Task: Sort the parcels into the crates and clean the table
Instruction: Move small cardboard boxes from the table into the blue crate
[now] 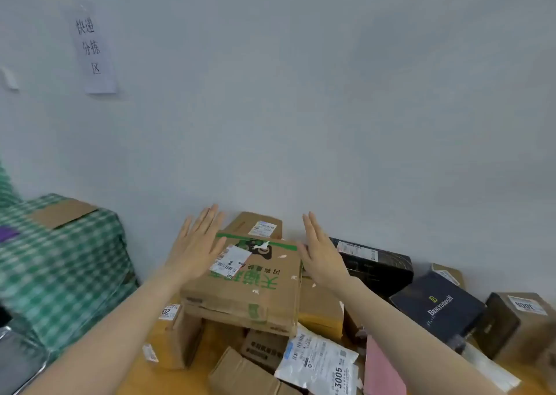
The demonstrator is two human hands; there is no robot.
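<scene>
Cardboard parcel [249,286] between straight-fingered left hand [195,245] and right hand [322,257]

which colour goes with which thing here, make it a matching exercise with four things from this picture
Things:
1. top box of the pile
2. mailer marked 3005
3. box marked BENLYDESIGN
4. cloth at left

Colours:
a. green and white check
b. brown with green print
c. dark, near black
d. white

Pairs: 1-b, 2-d, 3-c, 4-a
</scene>
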